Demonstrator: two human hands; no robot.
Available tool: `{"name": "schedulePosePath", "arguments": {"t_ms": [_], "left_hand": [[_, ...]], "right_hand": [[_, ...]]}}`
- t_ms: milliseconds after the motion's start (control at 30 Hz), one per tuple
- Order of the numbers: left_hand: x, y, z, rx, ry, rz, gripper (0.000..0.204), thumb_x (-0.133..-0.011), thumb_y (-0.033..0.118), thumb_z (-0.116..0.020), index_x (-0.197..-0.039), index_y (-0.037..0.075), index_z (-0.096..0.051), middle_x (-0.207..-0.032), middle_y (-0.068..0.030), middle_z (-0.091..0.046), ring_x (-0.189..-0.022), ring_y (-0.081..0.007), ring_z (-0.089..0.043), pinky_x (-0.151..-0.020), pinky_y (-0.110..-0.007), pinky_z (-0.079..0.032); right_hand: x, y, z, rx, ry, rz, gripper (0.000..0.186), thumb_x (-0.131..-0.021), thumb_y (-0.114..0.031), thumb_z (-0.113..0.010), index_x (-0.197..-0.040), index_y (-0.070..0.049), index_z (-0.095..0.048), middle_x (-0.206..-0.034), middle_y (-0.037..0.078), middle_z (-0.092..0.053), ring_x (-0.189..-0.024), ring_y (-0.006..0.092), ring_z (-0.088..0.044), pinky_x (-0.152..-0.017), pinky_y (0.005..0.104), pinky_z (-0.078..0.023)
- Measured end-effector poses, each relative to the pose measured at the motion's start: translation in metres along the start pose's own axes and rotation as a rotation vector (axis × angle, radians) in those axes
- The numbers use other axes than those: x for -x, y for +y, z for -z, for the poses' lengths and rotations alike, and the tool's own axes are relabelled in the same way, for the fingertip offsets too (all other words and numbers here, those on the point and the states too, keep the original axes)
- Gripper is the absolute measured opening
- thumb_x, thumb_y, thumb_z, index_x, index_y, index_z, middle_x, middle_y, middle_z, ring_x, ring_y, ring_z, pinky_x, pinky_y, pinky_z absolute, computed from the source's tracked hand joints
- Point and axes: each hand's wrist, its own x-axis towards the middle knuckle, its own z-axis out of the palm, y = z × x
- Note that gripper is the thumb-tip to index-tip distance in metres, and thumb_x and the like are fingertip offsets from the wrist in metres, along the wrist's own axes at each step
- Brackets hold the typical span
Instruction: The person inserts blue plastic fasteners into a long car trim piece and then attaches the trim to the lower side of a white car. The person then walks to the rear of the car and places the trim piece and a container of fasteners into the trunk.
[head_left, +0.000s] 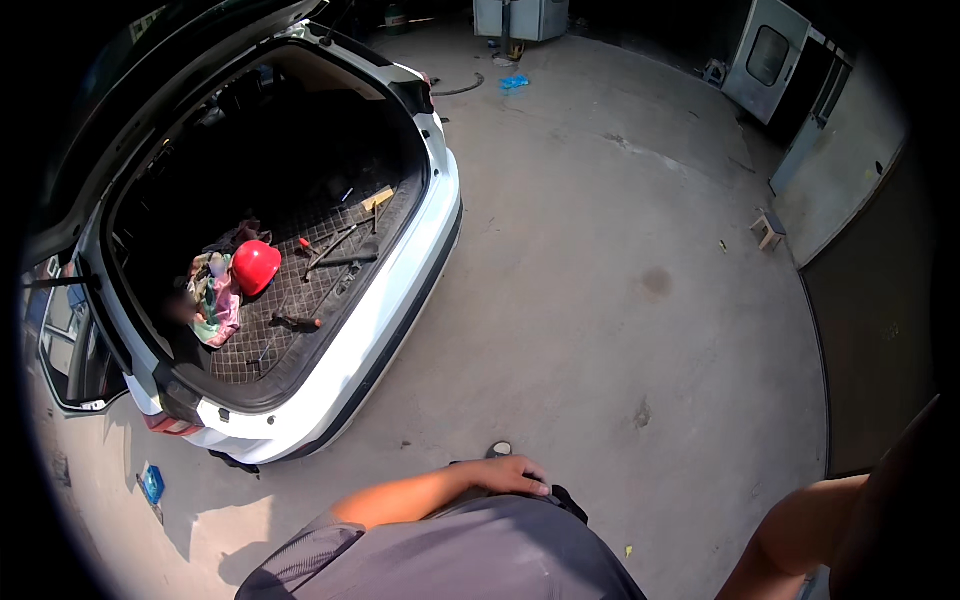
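Note:
My left hand (512, 475) is held across my waist, in front of my grey shirt (480, 550). Its fingers are together and curl downward next to a black object (570, 503), whose kind I cannot make out. Whatever may be inside the fingers is hidden. My bent right arm (800, 530) shows at the lower right, but its hand is out of sight. Ahead to the left stands a white car (350, 385) with its tailgate raised. In its boot lie a red hard hat (256, 267), a crumpled patterned cloth (216, 305) and several tools, including a dark one with an orange end (298, 322).
The car's rear bumper (400, 325) borders the concrete floor (580, 300). One side door (85, 350) hangs open. A small stool (768, 230) stands by a pale metal door (840, 170) at the right. Blue items lie on the ground, one a packet (152, 483) at the left.

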Motion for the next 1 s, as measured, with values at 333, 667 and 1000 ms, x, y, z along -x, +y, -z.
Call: {"name": "schedulePosePath", "arguments": {"t_ms": [333,667,1000], "left_hand": [[-0.193,0.087,0.174,-0.233,-0.035,0.068,0.036,-0.096,0.036,-0.066,-0.101,0.001,-0.070,-0.087,-0.0071,-0.069,-0.084,-0.0136,-0.062,-0.076,-0.032,-0.048],[-0.398,0.209,0.331,0.053,0.139,0.046,0.039,-0.096,0.039,-0.065,-0.106,0.002,-0.069,-0.101,-0.0047,-0.067,-0.096,-0.0137,-0.060,-0.086,-0.032,-0.047],[-0.459,0.267,0.469,0.037,0.469,0.030,0.041,-0.103,0.039,-0.055,-0.119,0.003,-0.064,-0.109,-0.0103,-0.067,-0.108,-0.0192,-0.060,-0.097,-0.034,-0.045]], "right_hand": [[0.154,0.263,-0.107,-0.073,-0.588,-0.859,0.032,-0.074,-0.019,-0.080,-0.087,-0.001,-0.057,-0.066,0.014,-0.053,-0.062,0.0371,-0.055,-0.058,0.0426,-0.047],[0.462,0.438,-0.196,-0.732,-0.844,-1.454,0.047,-0.084,-0.031,-0.075,-0.115,0.003,-0.064,-0.097,0.026,-0.068,-0.092,0.0355,-0.069,-0.079,0.0440,-0.052],[0.448,0.694,-0.218,-0.849,-0.952,-1.096,0.047,-0.086,-0.019,-0.065,-0.126,0.007,-0.061,-0.122,0.029,-0.064,-0.116,0.0426,-0.061,-0.100,0.0429,-0.048]]}}
